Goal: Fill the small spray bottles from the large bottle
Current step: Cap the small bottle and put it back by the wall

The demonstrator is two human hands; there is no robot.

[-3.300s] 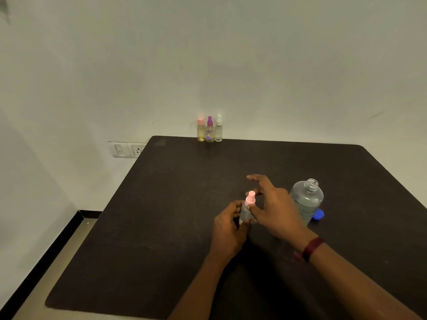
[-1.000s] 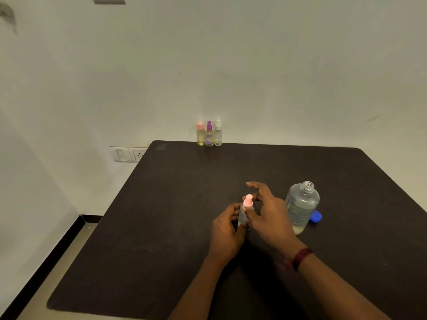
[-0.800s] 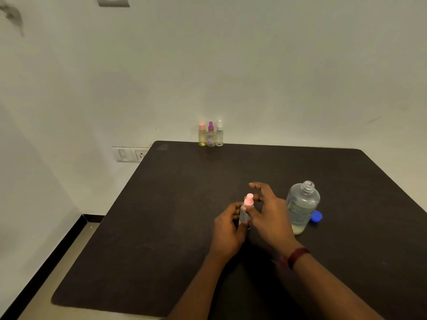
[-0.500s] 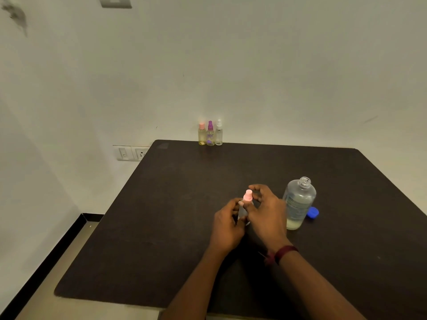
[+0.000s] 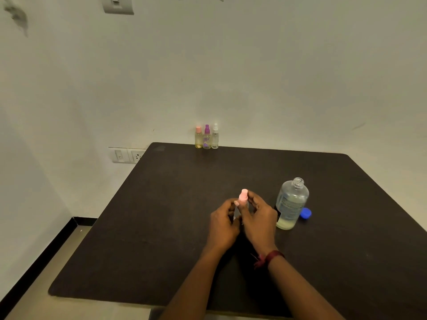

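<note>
We see small spray bottle [image 5: 244,196], pink top, upright over mid-bench [image 5: 150,239]. Left hand [image 5: 223,224] grips its body; right hand [image 5: 260,219] pinches pink top. Just right of right hand stands large bottle [image 5: 291,204], uncapped, little liquid at bottom. Blue cap [image 5: 305,213] lies beside its base. Three more spray bottles [image 5: 206,137] line far bench edge against wall. We note red band [image 5: 272,256] on right wrist.

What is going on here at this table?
A person holds a small pink-topped spray bottle at the dark table: the left hand grips its body, the right hand pinches its top. The large bottle stands uncapped beside them, its blue cap lying next to it. Three more spray bottles stand at the far edge.
</note>
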